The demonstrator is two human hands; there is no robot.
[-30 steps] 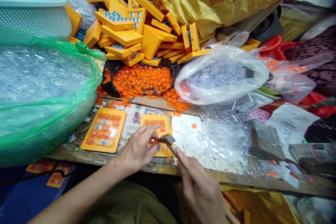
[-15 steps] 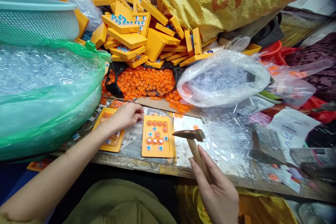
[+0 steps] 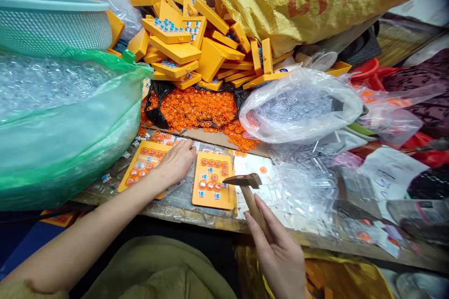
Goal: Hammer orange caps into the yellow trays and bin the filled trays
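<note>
My right hand point(image 3: 277, 252) grips the wooden handle of a small hammer point(image 3: 245, 184), its metal head hovering at the right edge of an orange plastic tray point(image 3: 213, 181) partly set with orange caps and blue pieces. My left hand point(image 3: 177, 163) rests with curled fingers on the bench between that tray and a second orange tray point(image 3: 145, 168) filled with caps to its left; whether it holds anything cannot be seen. Both trays lie flat on the worn workbench point(image 3: 196, 212).
A heap of loose orange caps point(image 3: 196, 107) lies on black plastic behind the trays, with stacked orange trays point(image 3: 196, 42) beyond. A green bag point(image 3: 63, 117) of clear parts fills the left, a clear bag point(image 3: 301, 107) the right, a yellow sack point(image 3: 308, 0) behind, a teal basket point(image 3: 52, 23) far left.
My left hand left the middle tray, went left to the filled tray, then came back to the gap between the trays. The hammer lifted off the middle tray and now hangs at its right edge.
</note>
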